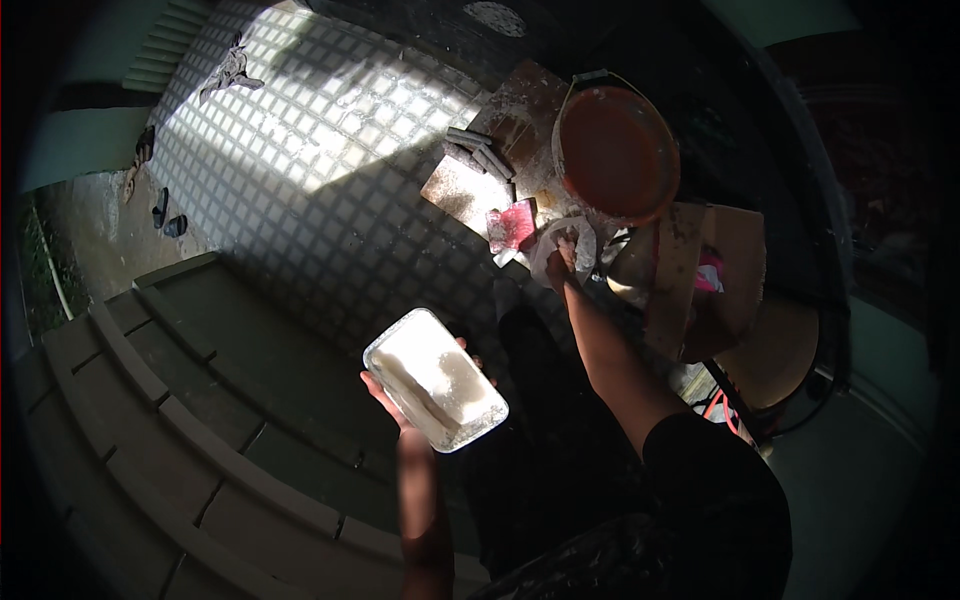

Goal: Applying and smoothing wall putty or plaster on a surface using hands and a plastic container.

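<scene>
My left hand (386,400) holds up a white rectangular tray (425,365), its thumb along the near left side and other fingertips showing past the right edge. Something pale, like powder or a whitish coating, covers part of the tray's inside. My right arm stretches forward, and my right hand (563,260) reaches into a whitish, translucent bag or tub (583,240). What its fingers do in there is hidden. Just left of that container lies a red and pink packet or cloth (512,228). Beyond it rises a large reddish-brown bucket (618,150) with a wire handle.
Several grey bars (478,152) lie on a powder-dusted board (462,192). A cardboard box (715,265) with something pink inside stands at the right. Dark sandals (168,218) and a crumpled cloth (232,75) lie on the tiled floor (300,200). Long stacked blocks (250,475) line the lower left.
</scene>
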Action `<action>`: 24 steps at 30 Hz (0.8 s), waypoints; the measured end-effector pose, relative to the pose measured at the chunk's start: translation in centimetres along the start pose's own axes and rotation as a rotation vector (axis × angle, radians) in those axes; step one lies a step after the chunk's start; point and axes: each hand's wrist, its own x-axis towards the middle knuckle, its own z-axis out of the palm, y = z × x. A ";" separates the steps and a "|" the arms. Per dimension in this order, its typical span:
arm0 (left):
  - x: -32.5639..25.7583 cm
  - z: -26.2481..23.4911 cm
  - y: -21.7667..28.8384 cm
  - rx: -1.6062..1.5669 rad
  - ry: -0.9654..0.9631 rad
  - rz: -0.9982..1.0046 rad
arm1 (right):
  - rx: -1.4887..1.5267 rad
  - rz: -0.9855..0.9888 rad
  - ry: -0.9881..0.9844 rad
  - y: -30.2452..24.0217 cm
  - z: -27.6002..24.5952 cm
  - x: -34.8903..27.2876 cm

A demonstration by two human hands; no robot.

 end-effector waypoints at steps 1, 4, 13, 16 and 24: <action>-0.2 0.0 0.1 -0.027 0.003 0.004 | 0.157 0.130 -0.078 -0.5 -0.1 0.0; 0.2 0.1 0.0 -0.056 -0.037 -0.023 | 0.054 -0.144 0.128 2.3 0.6 0.4; 0.4 -0.4 0.2 -0.076 -0.061 -0.053 | 0.226 -0.405 0.223 5.5 2.5 0.3; 0.5 -0.4 0.1 -0.043 -0.074 -0.039 | 0.374 -0.350 0.278 4.9 3.3 0.3; 0.3 -1.0 -0.2 0.001 -0.038 -0.006 | -0.216 -0.239 0.017 1.1 1.4 -0.1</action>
